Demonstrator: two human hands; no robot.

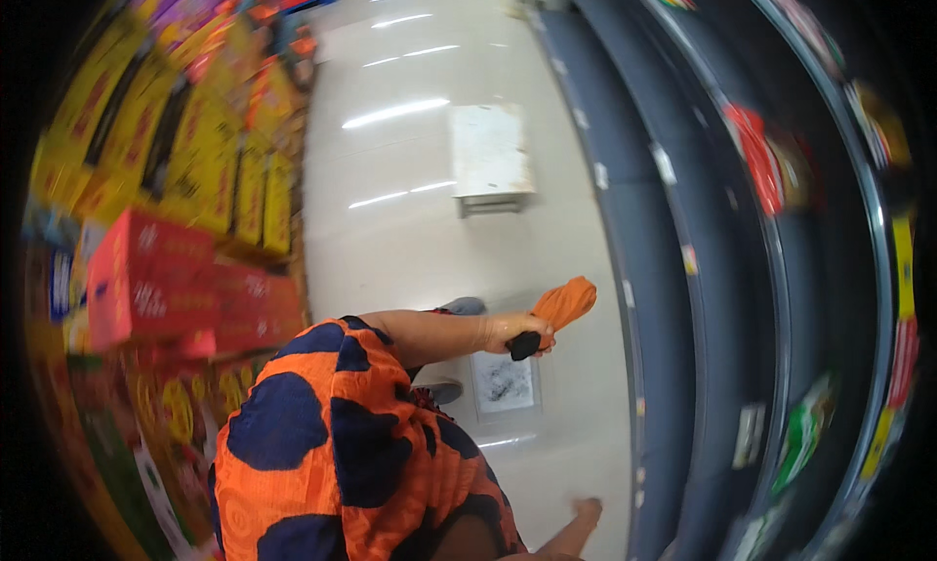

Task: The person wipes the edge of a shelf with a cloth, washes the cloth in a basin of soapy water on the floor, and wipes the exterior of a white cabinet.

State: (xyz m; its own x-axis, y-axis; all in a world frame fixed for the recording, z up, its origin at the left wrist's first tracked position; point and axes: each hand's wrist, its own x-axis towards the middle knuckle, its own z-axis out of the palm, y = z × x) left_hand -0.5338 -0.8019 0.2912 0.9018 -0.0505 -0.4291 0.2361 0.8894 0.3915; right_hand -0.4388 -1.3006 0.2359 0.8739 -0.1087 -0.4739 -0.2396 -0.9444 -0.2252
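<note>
My left hand (516,332) reaches out over the floor, its fingers closed around a bunched orange cloth (567,302). A black piece (524,346) sticks out on the other side of the same fist; whether it belongs to the cloth, I cannot tell. Near the bottom edge, my right hand (588,511) hangs low and blurred, with nothing plainly seen in it. The orange sleeve (285,422) with dark blue spots covers my upper arm. Below the left hand, a pale floor panel (505,385) with dark smudges lies by my shoes (443,392).
Dark grey shelving (659,268) runs along the right, bearing a red packet (761,158) and a green packet (805,436). A low white stool (492,151) stands in the tiled aisle. Stacked yellow boxes (205,158) and red boxes (154,283) line the left side.
</note>
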